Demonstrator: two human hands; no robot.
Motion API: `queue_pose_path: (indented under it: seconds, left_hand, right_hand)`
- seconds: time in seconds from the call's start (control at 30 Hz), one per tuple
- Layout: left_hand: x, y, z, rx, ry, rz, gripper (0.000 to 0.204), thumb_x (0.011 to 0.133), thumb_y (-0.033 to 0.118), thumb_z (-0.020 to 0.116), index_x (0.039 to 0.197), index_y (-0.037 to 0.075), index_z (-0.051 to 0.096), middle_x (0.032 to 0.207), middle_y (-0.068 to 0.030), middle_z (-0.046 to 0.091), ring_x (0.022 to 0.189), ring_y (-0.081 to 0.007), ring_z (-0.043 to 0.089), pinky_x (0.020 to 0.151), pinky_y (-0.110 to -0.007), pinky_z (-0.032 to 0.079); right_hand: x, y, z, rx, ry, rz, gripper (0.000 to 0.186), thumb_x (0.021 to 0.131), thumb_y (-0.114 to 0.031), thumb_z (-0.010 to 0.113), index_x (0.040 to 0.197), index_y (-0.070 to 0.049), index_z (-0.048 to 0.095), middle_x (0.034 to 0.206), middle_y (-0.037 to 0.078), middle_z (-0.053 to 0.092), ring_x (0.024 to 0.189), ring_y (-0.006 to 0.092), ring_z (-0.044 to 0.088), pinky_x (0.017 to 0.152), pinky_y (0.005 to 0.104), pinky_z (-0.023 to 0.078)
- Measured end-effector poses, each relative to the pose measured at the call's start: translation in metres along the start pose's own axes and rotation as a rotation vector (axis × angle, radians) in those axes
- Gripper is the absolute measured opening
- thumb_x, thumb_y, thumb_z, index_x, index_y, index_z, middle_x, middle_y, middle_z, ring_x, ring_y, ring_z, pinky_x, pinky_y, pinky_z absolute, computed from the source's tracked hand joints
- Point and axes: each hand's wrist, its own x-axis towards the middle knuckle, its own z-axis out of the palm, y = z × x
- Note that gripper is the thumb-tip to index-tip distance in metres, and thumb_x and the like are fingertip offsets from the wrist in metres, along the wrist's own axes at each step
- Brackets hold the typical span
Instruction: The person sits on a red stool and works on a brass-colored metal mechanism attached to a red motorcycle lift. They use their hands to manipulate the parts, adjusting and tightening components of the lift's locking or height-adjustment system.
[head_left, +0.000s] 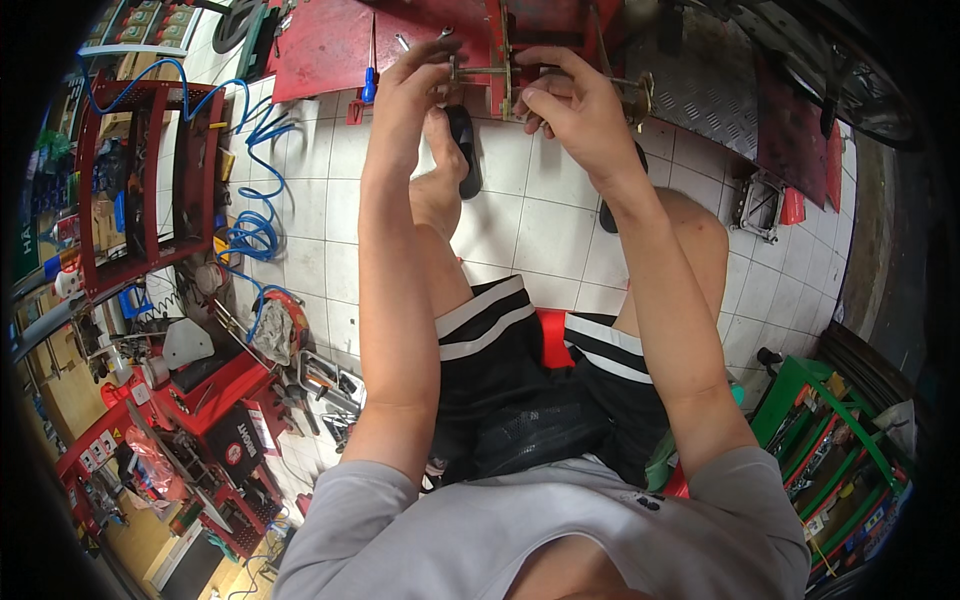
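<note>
A thin metal rod (pixel 482 71) runs crosswise through a narrow upright metal bracket (pixel 506 45) at the front of a red metal stand. My left hand (pixel 412 85) is beside the rod's left end, fingers loosely bent and apart. On the other side of the bracket, my right hand (pixel 572 98) has its index finger and thumb spread in a C shape, with the other fingers curled. That hand covers part of the rod, and whether it touches the metal cannot be made out. Further right, a round yellowish metal end piece (pixel 640 100) shows past my right wrist.
A blue-handled screwdriver (pixel 369 85) and wrenches (pixel 404 42) lie on the red metal surface (pixel 320 50). A coiled blue hose (pixel 255 235) hangs by a red rack (pixel 88 200) at left. A green tool rack (pixel 800 420) stands at lower right; a diamond-plate ramp (pixel 690 90) lies at upper right.
</note>
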Motion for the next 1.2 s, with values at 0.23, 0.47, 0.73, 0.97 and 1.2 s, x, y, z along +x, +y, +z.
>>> queue_pose_path:
  seconds: [0.23,0.47,0.73,0.97,1.2]
  left_hand:
    - [0.000,-0.004,-0.002,0.165,-0.017,0.150,0.031,0.096,0.017,0.054,0.117,-0.002,0.066,0.107,-0.0114,0.069,0.089,-0.0177,0.065,0.084,-0.030,0.050]
    - [0.002,-0.006,-0.003,0.259,0.000,0.099,0.028,0.094,0.015,0.055,0.112,-0.002,0.068,0.104,-0.0107,0.070,0.088,-0.0157,0.065,0.080,-0.028,0.050]
    - [0.001,0.001,-0.004,0.368,-0.033,-0.179,0.032,0.089,0.011,0.052,0.114,-0.002,0.066,0.109,-0.0117,0.069,0.095,-0.0172,0.065,0.086,-0.030,0.049]
    - [0.003,-0.007,0.005,0.246,0.065,0.137,0.032,0.099,0.025,0.052,0.104,-0.001,0.069,0.094,-0.0081,0.071,0.083,-0.0147,0.065,0.075,-0.027,0.047]
    - [0.000,-0.009,0.000,0.261,0.036,0.249,0.030,0.100,0.024,0.054,0.107,-0.001,0.069,0.093,-0.0069,0.071,0.084,-0.0123,0.064,0.077,-0.027,0.048]
  right_hand:
    - [0.000,0.000,0.001,-0.023,0.047,-0.003,0.027,0.086,-0.003,0.063,0.113,0.002,0.061,0.089,0.010,0.070,0.080,0.0155,0.070,0.067,0.0283,0.057]
    - [0.001,0.003,-0.002,0.005,0.003,-0.009,0.028,0.086,-0.002,0.063,0.114,0.001,0.063,0.087,0.008,0.070,0.079,0.0137,0.068,0.066,0.0276,0.057]
    - [0.000,-0.004,-0.006,0.062,-0.004,0.028,0.023,0.088,-0.005,0.064,0.109,0.001,0.068,0.083,0.005,0.070,0.076,0.0114,0.066,0.065,0.0262,0.054]
    - [-0.001,-0.001,-0.007,-0.031,0.003,0.033,0.023,0.092,-0.014,0.062,0.111,-0.004,0.072,0.080,0.003,0.070,0.070,0.0085,0.060,0.064,0.0232,0.044]
    - [-0.002,-0.004,-0.005,-0.006,0.029,0.034,0.025,0.093,-0.015,0.062,0.112,-0.005,0.074,0.077,0.002,0.069,0.068,0.0077,0.059,0.063,0.0229,0.044]
